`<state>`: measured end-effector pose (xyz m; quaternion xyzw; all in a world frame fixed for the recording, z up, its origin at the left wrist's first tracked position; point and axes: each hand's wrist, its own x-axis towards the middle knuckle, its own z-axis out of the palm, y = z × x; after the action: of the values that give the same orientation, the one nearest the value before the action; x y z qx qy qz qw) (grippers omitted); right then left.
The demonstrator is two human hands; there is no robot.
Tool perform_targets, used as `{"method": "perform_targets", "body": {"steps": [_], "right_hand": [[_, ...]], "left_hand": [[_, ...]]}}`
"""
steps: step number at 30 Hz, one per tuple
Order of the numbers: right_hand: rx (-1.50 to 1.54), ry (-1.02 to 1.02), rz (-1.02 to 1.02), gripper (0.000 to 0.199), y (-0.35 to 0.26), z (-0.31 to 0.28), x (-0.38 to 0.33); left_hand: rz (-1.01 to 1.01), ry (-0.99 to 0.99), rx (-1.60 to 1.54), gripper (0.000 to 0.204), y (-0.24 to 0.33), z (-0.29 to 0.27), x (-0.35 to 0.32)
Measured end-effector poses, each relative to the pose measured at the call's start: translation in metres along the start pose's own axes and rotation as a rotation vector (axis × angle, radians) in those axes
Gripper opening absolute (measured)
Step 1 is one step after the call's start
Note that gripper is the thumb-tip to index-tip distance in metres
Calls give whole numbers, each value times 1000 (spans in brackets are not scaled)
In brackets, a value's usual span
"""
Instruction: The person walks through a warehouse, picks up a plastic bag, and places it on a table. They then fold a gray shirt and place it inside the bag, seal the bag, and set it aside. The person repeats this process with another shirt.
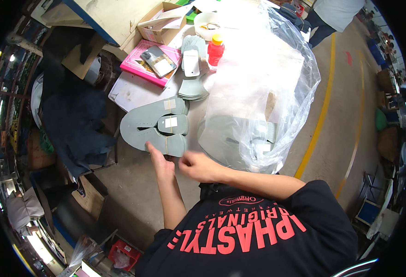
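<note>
A thick bundle of grey shoe-upper pieces (140,117), U-shaped and tied with thin bands, juts over the table's near edge. White labels sit on it. My left hand (162,167) grips its near edge, thumb on top and the other fingers underneath, partly hidden. Just right of that, my right hand (198,166) is closed in a loose fist, slightly blurred and apart from the bundle. Whatever it may hold is hidden. Beside the right hand, a clear plastic bag (288,99) covers more grey upper pieces (219,134).
Behind the bundle lie a stack of grey pieces (194,90) under a white phone-like object (191,63), a pink box (136,57) carrying a phone (158,61), and a red bottle (215,53). Dark cloth (76,124) hangs at left. Another person (334,16) stands far right.
</note>
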<state>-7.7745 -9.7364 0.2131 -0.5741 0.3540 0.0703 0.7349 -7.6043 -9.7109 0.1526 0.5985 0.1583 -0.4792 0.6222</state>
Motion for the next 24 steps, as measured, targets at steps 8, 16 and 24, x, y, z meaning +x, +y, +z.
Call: {"method": "perform_targets", "body": {"steps": [8, 16, 24], "right_hand": [[1127, -20, -31, 65, 47, 42, 66], [1211, 213, 94, 65, 55, 58, 75], [1186, 182, 148, 67, 50, 48, 72]], "left_hand": [[-15, -280, 660, 84, 11, -41, 14], [382, -336, 1563, 69, 129, 30, -5], [1197, -642, 1824, 50, 107, 136, 86]]}}
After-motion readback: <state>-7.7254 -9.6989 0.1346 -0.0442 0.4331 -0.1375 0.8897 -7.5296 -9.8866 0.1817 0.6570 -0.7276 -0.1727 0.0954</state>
